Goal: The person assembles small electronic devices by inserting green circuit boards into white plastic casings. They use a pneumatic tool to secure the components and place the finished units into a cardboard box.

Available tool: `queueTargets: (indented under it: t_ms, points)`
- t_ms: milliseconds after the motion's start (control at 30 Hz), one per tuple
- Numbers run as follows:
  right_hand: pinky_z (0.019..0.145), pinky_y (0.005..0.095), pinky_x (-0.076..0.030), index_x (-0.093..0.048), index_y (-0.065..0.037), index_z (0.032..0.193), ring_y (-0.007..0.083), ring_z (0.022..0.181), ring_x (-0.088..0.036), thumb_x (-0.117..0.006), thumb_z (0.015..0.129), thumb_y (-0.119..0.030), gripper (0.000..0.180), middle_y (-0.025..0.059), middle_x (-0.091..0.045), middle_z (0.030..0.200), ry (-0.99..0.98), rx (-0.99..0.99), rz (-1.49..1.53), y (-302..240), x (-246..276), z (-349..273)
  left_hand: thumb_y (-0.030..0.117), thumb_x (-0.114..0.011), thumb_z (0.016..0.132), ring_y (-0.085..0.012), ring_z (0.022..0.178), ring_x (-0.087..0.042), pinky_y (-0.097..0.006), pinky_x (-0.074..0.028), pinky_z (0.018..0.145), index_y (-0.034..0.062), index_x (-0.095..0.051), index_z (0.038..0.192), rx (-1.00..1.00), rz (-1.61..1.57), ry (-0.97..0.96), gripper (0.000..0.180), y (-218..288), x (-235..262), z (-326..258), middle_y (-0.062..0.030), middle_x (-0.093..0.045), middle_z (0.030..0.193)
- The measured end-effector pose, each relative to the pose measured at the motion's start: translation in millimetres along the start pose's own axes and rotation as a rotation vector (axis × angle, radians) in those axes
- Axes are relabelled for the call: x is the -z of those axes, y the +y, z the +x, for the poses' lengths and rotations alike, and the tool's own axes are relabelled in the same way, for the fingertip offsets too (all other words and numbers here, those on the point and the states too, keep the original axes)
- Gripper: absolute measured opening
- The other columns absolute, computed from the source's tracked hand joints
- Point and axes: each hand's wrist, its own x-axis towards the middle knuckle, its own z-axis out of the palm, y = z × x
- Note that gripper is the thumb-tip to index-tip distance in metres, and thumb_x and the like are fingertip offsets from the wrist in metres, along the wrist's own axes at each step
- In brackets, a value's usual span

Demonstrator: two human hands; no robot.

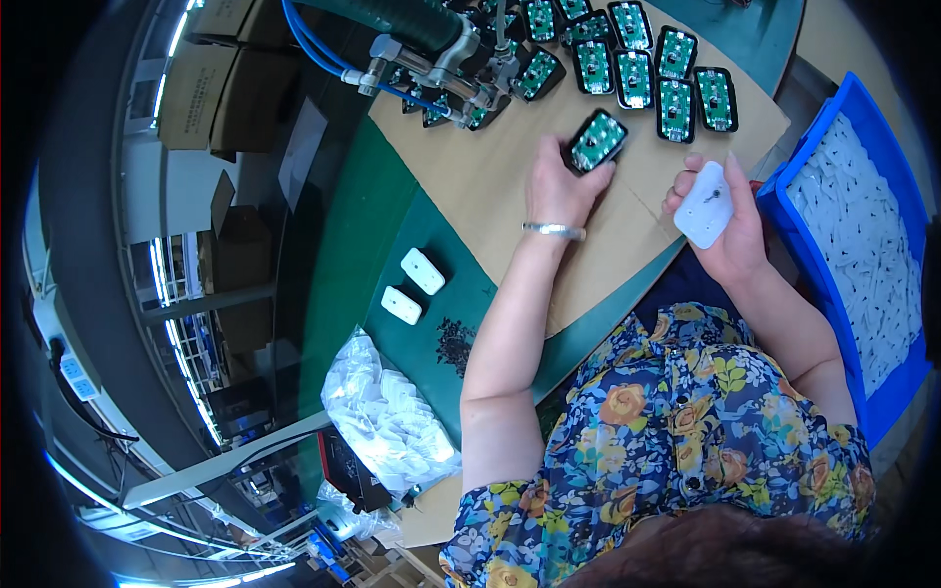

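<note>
My left hand (559, 196), with a silver bracelet at the wrist, grips a black case with a green circuit board (599, 142) in it, held over the brown cardboard sheet (480, 191). In my right hand (742, 235) is a white plastic cover (704, 211) with rounded corners and a small dark piece near its middle. It is held up beside the sheet's right edge. Several more black cases with green boards (634, 78) lie along the far part of the cardboard.
A blue bin (897, 407) full of white covers stands at my right. A metal fixture (436, 78) with blue hoses overhangs the far left. On the green table (387, 245) lie two white covers (422, 271), a pile of small dark parts (454, 343) and a plastic bag (387, 416).
</note>
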Motion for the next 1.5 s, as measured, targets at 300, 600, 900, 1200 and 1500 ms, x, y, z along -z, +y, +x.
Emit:
queueTargets:
  t_ms: [300, 600, 900, 1200, 1500]
  points:
    - [0.069, 0.0309, -0.046, -0.049, -0.003, 0.099, 0.0202, 0.072, -0.057, -0.033, 0.092, -0.042, 0.042, 0.0082, -0.057, 0.075, -0.190, -0.253, 0.063, 33.6, -15.8, -5.2, 0.003, -0.061, 0.077, -0.0218, 0.089, -0.059, -0.033, -0.053, 0.073, 0.0030, -0.042, 0.118, 0.252, -1.418, -0.222, 0.045, -21.6, -4.4, -95.6, -0.0125, -0.054, 0.105]
    - [0.066, 0.0294, -0.046, -0.048, -0.003, 0.102, 0.0180, 0.068, -0.056, -0.031, 0.092, -0.046, 0.047, 0.0071, -0.057, 0.075, -0.197, -0.301, 0.023, 36.8, -13.5, -6.1, 0.022, -0.046, 0.090, -0.0244, 0.095, -0.058, -0.035, -0.052, 0.078, 0.0044, -0.039, 0.123, 0.448, -1.822, -0.331, 0.038, -34.5, -4.8, -109.3, -0.0140, -0.052, 0.112]
    - [0.077, 0.0314, -0.044, -0.038, -0.006, 0.122, 0.0182, 0.082, -0.055, -0.028, 0.080, -0.068, 0.075, 0.0083, -0.057, 0.088, -0.095, -0.303, 0.047, 38.9, -7.0, -0.9, 0.007, -0.064, 0.074, -0.0190, 0.092, -0.056, -0.031, -0.049, 0.076, 0.0074, -0.036, 0.127, 0.139, -1.189, -0.013, 0.060, -7.8, 7.6, -113.5, -0.0091, -0.052, 0.109]
    - [0.090, 0.0340, -0.039, -0.034, -0.007, 0.128, 0.0189, 0.101, -0.050, -0.015, 0.083, -0.066, 0.077, 0.0067, -0.053, 0.107, -0.090, -0.414, 0.043, 44.2, -15.2, -3.8, 0.010, -0.074, 0.061, -0.0200, 0.075, -0.055, -0.028, -0.046, 0.065, 0.0018, -0.047, 0.120, -0.304, -0.050, 0.122, 0.065, 22.0, 8.5, -101.8, -0.0098, -0.055, 0.084]
    - [0.087, 0.0332, -0.042, -0.037, -0.006, 0.125, 0.0174, 0.097, -0.051, -0.017, 0.088, -0.057, 0.066, 0.0075, -0.052, 0.105, -0.091, -0.340, -0.010, 49.6, -9.5, -4.9, 0.014, -0.076, 0.061, -0.0247, 0.080, -0.056, -0.032, -0.048, 0.067, 0.0013, -0.038, 0.127, -0.355, -0.013, 0.074, 0.078, 16.7, -1.0, -95.1, -0.0130, -0.055, 0.087]
